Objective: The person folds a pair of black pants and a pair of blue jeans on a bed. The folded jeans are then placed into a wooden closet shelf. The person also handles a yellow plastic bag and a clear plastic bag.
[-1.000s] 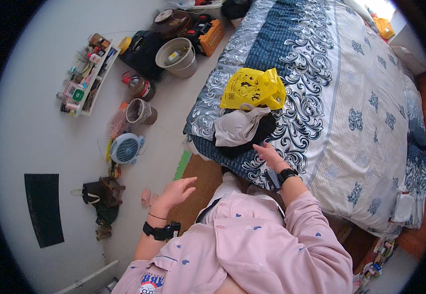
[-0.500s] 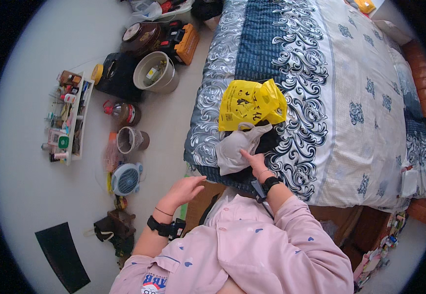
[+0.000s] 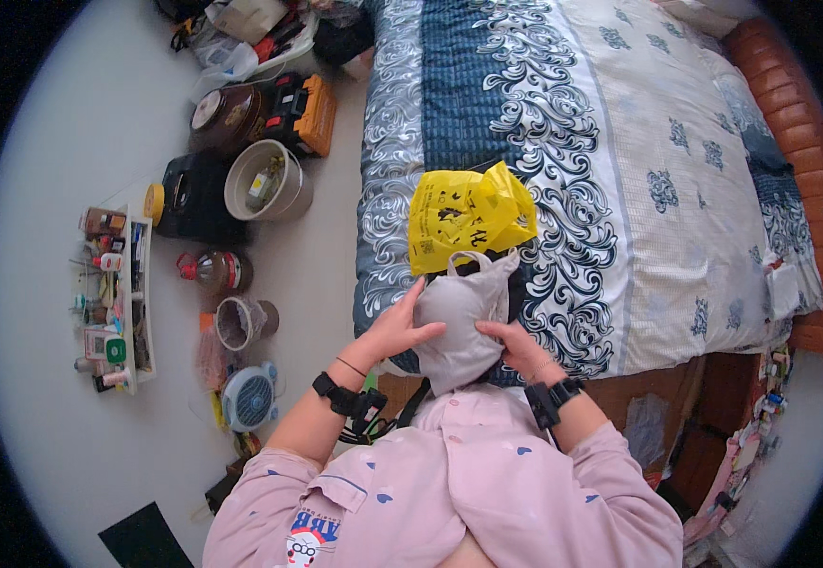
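Note:
A light grey bra (image 3: 459, 322) lies at the near edge of the bed, its cups bunched together and a strap loop at the top. My left hand (image 3: 394, 327) holds its left side, thumb across the fabric and fingers along the edge. On the other side my right hand (image 3: 517, 348) grips it, thumb on top and the other fingers mostly hidden. Just beyond the bra, a crumpled yellow plastic bag (image 3: 468, 216) rests on the patterned bedspread (image 3: 572, 180). Some black fabric (image 3: 517, 289) shows between the bra and the bedspread.
Along the floor to the left stand a beige bucket (image 3: 293, 194), a large oil bottle (image 3: 227, 273), a small lined bin (image 3: 258, 322) and a blue-white fan (image 3: 248, 398). A shelf of small bottles (image 3: 141, 303) hangs on the left wall. An orange-black toolbox (image 3: 312, 114) sits farther back.
My left hand has moved right from beside the bed onto the bra. The bra has turned and come slightly nearer, and both hands now hold it. The view has shifted.

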`<state>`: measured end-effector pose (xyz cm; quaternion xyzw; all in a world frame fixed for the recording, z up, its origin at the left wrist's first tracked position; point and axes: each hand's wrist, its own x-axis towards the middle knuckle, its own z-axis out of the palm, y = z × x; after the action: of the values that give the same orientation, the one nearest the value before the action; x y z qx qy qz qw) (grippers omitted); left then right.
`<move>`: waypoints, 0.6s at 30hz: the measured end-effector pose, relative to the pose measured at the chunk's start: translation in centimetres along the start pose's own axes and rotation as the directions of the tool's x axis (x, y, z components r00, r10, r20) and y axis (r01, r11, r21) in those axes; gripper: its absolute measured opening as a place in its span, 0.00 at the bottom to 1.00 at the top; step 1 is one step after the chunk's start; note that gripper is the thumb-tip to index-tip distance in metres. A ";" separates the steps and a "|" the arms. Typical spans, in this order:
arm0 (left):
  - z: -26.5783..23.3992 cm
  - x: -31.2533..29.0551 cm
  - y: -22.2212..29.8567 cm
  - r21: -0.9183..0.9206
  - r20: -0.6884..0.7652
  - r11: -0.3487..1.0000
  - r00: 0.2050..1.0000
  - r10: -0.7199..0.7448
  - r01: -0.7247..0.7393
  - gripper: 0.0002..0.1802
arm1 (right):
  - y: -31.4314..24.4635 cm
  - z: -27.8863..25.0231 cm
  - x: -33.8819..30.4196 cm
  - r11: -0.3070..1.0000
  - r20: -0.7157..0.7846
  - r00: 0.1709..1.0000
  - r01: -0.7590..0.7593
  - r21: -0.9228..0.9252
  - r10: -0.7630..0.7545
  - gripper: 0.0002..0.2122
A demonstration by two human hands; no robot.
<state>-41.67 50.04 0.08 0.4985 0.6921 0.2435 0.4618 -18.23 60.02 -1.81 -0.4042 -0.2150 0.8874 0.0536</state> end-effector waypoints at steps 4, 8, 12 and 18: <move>0.3 1.9 4.3 -0.614 0.360 0.771 0.929 0.086 0.167 0.48 | 0.9 0.0 -2.3 0.972 -0.017 0.995 0.101 0.214 -0.100 0.20; 1.3 2.7 7.2 -0.769 0.463 0.546 0.879 0.116 0.333 0.43 | 0.3 -0.5 -3.2 0.923 0.018 0.996 0.073 0.378 -0.087 0.22; 2.0 3.7 9.4 -0.744 0.453 0.571 0.890 0.049 0.347 0.37 | -0.8 -1.3 -4.0 0.942 -0.095 0.938 0.335 -0.003 -0.333 0.24; 6.1 5.2 12.5 -0.602 0.415 0.774 0.905 0.093 0.197 0.29 | 0.8 -7.1 -4.7 0.851 -0.010 0.980 0.178 0.493 -0.199 0.33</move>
<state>-30.94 58.84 5.19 0.3351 0.4671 0.3343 0.7469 -9.74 60.39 -3.00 -0.3358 -0.0217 0.9114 0.2368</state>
